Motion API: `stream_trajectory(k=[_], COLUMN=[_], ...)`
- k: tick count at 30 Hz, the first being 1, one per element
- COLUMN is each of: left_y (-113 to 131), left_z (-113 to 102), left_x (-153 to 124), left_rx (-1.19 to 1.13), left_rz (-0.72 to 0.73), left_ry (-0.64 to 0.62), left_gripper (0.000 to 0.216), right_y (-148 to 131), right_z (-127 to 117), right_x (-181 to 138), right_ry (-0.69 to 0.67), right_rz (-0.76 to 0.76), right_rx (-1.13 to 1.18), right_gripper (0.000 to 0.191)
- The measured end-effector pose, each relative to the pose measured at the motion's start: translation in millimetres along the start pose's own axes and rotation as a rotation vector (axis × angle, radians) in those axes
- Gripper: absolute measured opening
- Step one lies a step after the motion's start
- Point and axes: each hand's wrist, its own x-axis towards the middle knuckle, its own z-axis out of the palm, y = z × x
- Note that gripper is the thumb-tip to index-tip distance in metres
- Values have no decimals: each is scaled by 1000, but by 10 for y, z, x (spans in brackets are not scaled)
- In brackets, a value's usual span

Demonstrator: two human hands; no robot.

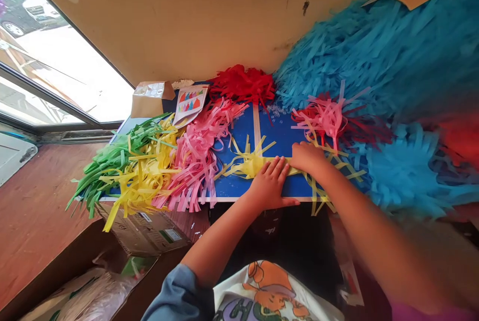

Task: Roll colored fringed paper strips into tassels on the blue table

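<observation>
A yellow tissue-paper tassel (249, 165) lies across the blue tabletop (239, 188), its fringed strips spreading at both ends. My left hand (270, 183) rests flat on its middle part, fingers stretched out and thumb apart. Just to the right, my right hand (309, 158) is curled with its fingers closed at the twisted yellow paper; the fingertips are partly hidden. Beyond that hand stands a pink tassel (327, 119) with a twisted stem. Left of my hands lie fringed bundles of pink paper (202, 151), yellow paper (153, 166) and green paper (116, 159).
Red fringed paper (243, 84) sits against the wall, and a large blue fringe pile (374, 56) fills the right. A printed card (191, 100) and a brown box (149, 99) stand at back left. An open carton (75, 256) is below left, beside the window.
</observation>
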Motion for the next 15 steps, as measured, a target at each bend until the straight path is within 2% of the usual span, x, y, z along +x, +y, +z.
stream_trajectory(k=[9,12,15], left_y=[-200,-219,-227], left_z=[6,12,29], left_x=[-136,-135,-135], left_rx=[12,2,-9], left_rz=[-83,-75,-75], left_ry=[11,25,42], left_gripper=[103,103,104], right_y=[-1,10,-25], right_z=[57,31,-11], right_x=[-3,-65,-217], right_ry=[70,144,278], right_rz=[-18,-45,-14], right_rx=[19,39,65], right_gripper=[40,34,33])
